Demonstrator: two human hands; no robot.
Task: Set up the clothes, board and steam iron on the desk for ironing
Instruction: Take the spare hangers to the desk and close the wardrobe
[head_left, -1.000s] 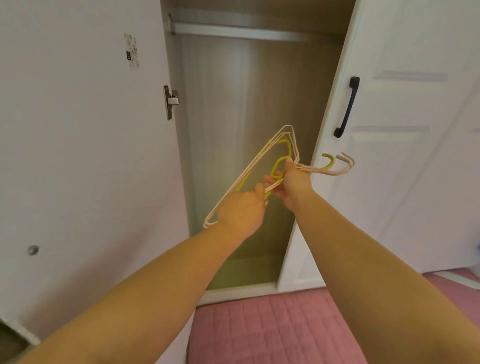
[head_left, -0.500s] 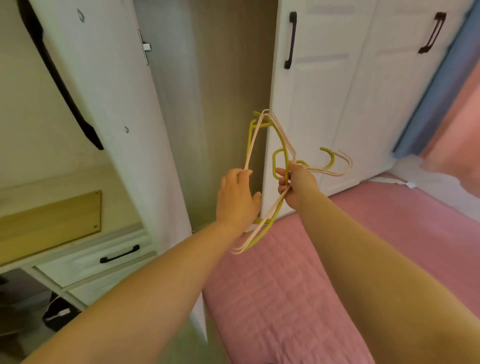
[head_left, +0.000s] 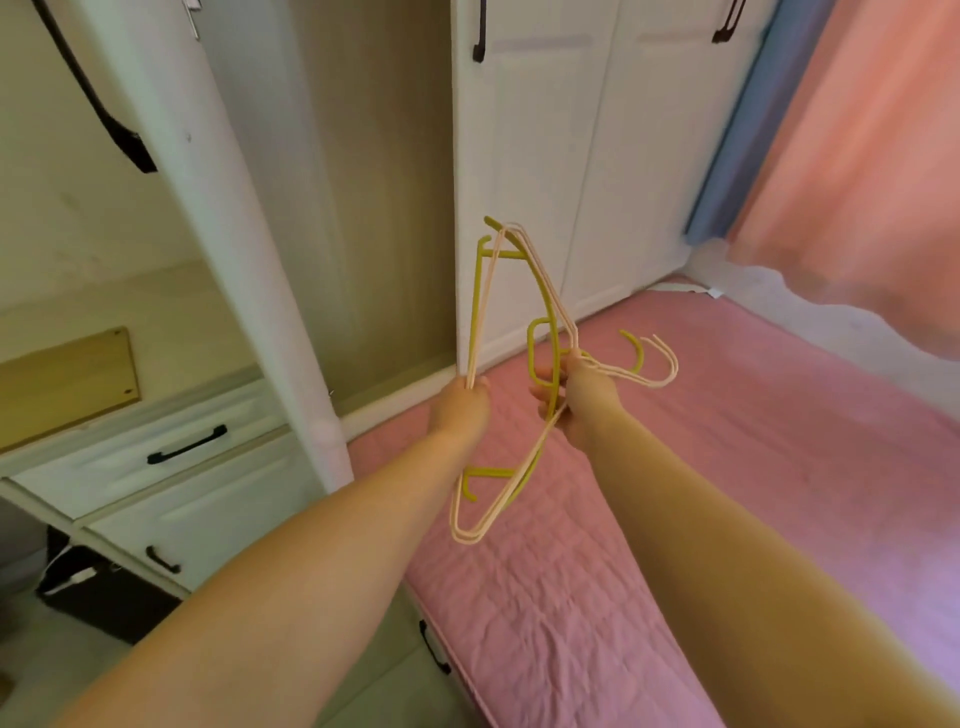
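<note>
A bunch of empty clothes hangers, one yellow-green and a few cream, hangs upright in front of me over the pink bed. My right hand grips the bunch near the necks, with the hooks pointing right. My left hand pinches the cream hangers' straight bar on the left side. No clothes, board or steam iron are in view.
The open wardrobe door juts toward me at the left, beside the bare wardrobe interior. White drawers with black handles sit lower left. A pink quilted bed fills the right, with pink and blue curtains beyond.
My view has swung down and right from the wardrobe interior toward the bed. The hangers have turned from slanted to upright, and my left hand has closed on their bar.
</note>
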